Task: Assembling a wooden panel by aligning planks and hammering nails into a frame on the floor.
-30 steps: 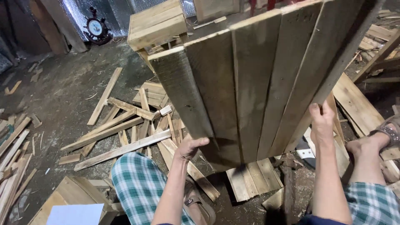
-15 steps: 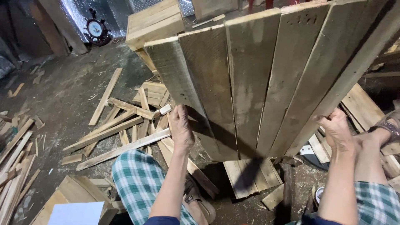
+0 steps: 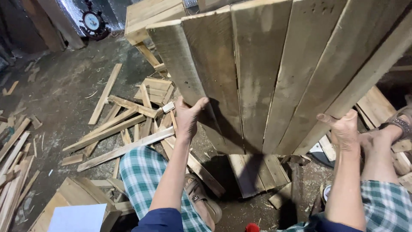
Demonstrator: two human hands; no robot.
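Observation:
A large wooden pallet panel (image 3: 274,73) of several pale planks stands tilted in front of me, its lower end near the ground. My left hand (image 3: 187,117) grips the panel's left edge, thumb around the front. On the right edge my right hand (image 3: 343,128) holds the lower part of the outermost plank. Below are my knees in green checked cloth (image 3: 143,172), and a sandalled foot (image 3: 201,199).
Loose planks and wood scraps (image 3: 124,124) litter the dirt floor at left. A wooden crate (image 3: 150,17) stands behind the panel, a round clock (image 3: 92,21) beyond it. A short slat piece (image 3: 253,172) lies under the panel. A white sheet (image 3: 77,217) rests on boards at bottom left.
The panel has been raised and tipped more upright. My left hand slid up its left edge and my right hand shifted to the right edge.

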